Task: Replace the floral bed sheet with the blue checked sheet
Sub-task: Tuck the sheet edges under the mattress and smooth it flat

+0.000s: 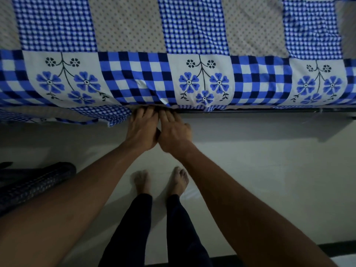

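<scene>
A blue checked sheet lies spread across the upper half of the frame, its hem hanging loose at centre left. A pale floor fills the lower half. At centre, the left hand and right hand press side by side against the sheet's lower edge. Their fingers are straight, the fingertips hidden under the fabric, and neither hand grips anything.

Light uneven. Sheet up top bright, evenly lit, blues saturated. Floor dim and grey; arms darkest, in shade. Soft shadow band under bed edge, toward the picture's right. Dark object lower left nearly lost in gloom. Feet and right hand slightly motion-blurred. Wide-angle bowing: bed edge curves, corners stretched. Fine print on sheet soft, smeary.
</scene>
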{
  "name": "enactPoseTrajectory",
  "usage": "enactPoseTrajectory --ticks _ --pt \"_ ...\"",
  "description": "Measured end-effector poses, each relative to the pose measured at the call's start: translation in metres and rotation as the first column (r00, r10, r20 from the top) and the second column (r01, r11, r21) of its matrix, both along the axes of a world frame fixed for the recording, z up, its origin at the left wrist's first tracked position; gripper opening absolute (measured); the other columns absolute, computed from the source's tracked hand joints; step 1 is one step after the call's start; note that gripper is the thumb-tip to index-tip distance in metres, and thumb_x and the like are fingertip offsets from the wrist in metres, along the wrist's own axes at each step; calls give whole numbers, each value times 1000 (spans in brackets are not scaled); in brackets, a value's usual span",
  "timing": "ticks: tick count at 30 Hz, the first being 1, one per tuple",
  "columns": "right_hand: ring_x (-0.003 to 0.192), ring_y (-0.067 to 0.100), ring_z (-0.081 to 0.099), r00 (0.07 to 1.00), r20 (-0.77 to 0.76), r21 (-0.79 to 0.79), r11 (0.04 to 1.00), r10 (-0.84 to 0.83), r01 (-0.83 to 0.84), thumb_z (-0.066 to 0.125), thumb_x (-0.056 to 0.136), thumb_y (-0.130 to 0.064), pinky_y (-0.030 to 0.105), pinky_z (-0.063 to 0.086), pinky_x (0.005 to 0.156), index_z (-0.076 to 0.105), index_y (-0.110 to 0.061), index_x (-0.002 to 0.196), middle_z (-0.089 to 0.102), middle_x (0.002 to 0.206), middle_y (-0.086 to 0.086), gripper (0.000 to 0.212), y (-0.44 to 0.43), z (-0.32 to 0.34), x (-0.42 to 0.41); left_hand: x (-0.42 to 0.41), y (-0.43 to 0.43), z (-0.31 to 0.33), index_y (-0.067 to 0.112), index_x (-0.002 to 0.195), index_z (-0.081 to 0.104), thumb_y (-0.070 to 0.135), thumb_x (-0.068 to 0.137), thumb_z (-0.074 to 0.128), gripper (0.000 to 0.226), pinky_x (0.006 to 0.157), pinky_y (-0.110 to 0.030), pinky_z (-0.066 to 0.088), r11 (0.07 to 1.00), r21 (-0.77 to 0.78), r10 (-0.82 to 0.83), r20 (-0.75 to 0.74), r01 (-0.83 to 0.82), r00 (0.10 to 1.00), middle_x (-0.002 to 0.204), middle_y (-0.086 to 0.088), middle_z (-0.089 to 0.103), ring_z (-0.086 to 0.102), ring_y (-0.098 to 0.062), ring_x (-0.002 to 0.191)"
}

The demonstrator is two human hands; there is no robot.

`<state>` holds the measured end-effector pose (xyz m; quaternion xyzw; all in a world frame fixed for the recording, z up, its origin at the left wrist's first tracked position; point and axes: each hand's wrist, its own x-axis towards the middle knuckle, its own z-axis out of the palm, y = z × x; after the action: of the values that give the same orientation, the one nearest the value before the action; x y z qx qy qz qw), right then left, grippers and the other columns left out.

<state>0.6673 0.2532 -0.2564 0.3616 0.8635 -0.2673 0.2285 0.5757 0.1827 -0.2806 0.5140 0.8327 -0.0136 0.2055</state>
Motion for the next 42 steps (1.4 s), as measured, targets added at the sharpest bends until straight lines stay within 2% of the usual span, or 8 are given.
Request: enactPoseTrajectory --ticks 6,12,18,22,27,33,38,42 --pt "146 25 20 995 95 -16 1000 -6 7 61 90 -38 48 31 111 33 -22 149 32 157 -1 67 10 -7 -20 -7 -36 -15 6 140 47 18 74 75 73 105 -44 44 981 195 -2 64 -11 998 138 -10 49 46 -30 127" --pt "143 29 29 987 117 -86 989 -109 119 54 93 -29 48 38 109 43 -18 145 41 152 7 55 11 -1 -32 -32 -36 -12 10 128 57 11 69 77 63 96 -54 45 989 108 -96 -52 101 994 128 -10 53 50 -35 114" --pt "152 21 17 998 48 12 999 -42 41 47 99 -42 51 31 112 28 -23 155 26 162 -2 62 -21 3 -36 -28 -30 -8 17 130 58 20 75 72 57 103 -56 37 989 139 33 72 -43 997 133 -6 53 46 -34 123" --pt "138 26 40 993 98 62 996 -70 64 57 94 -39 45 41 106 50 -18 139 50 146 5 50 -21 6 -56 -43 -58 -16 9 131 57 12 73 70 60 97 -43 45 943 328 18 142 -64 990 131 -8 56 49 -31 120" --pt "103 25 66 980 168 183 981 -103 71 52 98 -29 35 50 79 65 -13 111 69 110 7 25 -15 21 -84 -80 -84 -13 4 137 52 13 69 76 72 97 -48 47 974 210 -84 -14 85 996 132 -12 53 47 -34 116" --pt "111 26 61 981 125 144 981 -147 129 52 95 -24 42 50 91 62 -15 117 66 119 8 25 -37 26 -79 -77 -67 2 16 144 41 31 74 74 79 101 -48 38 996 -70 -48 24 50 999 141 -2 43 42 -29 125" --pt "153 24 13 991 85 27 994 -105 103 52 97 -36 54 28 116 17 -25 159 17 166 -1 72 -62 10 -80 -75 -56 -1 18 139 40 38 75 75 76 104 -48 37 998 -56 -42 2 42 999 142 -3 42 39 -30 128" --pt "151 25 15 983 30 80 981 -182 179 60 91 -36 52 31 114 27 -22 150 24 162 0 70 -69 1 -82 -93 -76 -9 16 147 38 32 79 74 79 107 -45 38 995 74 -79 126 70 989 148 -3 43 39 -28 132"
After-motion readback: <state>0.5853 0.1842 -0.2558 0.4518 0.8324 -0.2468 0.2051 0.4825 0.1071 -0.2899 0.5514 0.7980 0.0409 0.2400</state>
